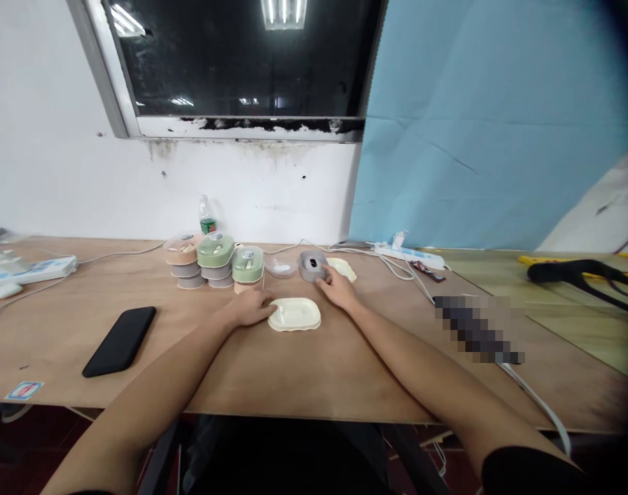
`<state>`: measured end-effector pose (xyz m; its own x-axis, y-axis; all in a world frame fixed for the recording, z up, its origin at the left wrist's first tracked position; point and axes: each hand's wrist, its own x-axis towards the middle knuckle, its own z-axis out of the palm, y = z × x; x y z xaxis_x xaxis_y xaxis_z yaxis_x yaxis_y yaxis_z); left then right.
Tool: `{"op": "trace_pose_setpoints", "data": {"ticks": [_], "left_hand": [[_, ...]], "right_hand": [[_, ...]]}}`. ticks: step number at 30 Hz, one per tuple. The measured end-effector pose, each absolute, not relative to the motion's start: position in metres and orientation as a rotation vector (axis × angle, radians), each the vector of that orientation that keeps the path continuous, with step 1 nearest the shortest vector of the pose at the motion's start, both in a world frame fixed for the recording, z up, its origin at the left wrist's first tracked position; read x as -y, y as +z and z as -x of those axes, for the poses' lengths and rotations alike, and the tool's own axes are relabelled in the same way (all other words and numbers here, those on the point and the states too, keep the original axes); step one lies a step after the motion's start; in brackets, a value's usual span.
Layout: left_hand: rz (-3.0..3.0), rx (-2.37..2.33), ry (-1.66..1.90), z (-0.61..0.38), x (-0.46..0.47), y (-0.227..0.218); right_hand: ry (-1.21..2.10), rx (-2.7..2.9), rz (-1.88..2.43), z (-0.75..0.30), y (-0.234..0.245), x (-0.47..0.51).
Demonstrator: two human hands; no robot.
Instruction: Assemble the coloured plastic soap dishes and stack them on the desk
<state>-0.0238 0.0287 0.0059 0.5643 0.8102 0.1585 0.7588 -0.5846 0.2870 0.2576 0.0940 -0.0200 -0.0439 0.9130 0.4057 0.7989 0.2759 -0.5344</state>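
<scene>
A cream oval dish point(294, 314) lies flat on the wooden table point(303, 371) in front of me. My left hand point(252, 307) rests at its left rim, fingers curled against the edge. My right hand point(335, 287) reaches past it, its fingers on a grey box-shaped piece point(311, 265). Beside that piece are a clear lid point(281, 265) and another cream piece point(344, 267). To the left stand stacks of small lidded containers in peach point(181, 249), green point(215, 250) and pale green point(247, 264).
A black phone point(120, 340) lies at the left. White power strips sit at the far left point(32, 270) and back right point(411, 256), with cables trailing over the right side. A small bottle point(207, 216) stands by the wall. A black tool point(582, 273) lies at the far right.
</scene>
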Motion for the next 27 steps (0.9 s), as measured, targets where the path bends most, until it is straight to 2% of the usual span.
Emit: {"op": "trace_pose_setpoints", "data": {"ticks": [16,27], "left_hand": [[-2.576,-1.271,0.509,0.025,-0.030,0.004],[-2.384,-1.357,0.973,0.021,-0.018,0.017]], "right_hand": [[0.188,1.543,1.323,-0.256,-0.021,-0.094],[0.599,1.725,0.998,-0.234,-0.018,-0.056]]}}
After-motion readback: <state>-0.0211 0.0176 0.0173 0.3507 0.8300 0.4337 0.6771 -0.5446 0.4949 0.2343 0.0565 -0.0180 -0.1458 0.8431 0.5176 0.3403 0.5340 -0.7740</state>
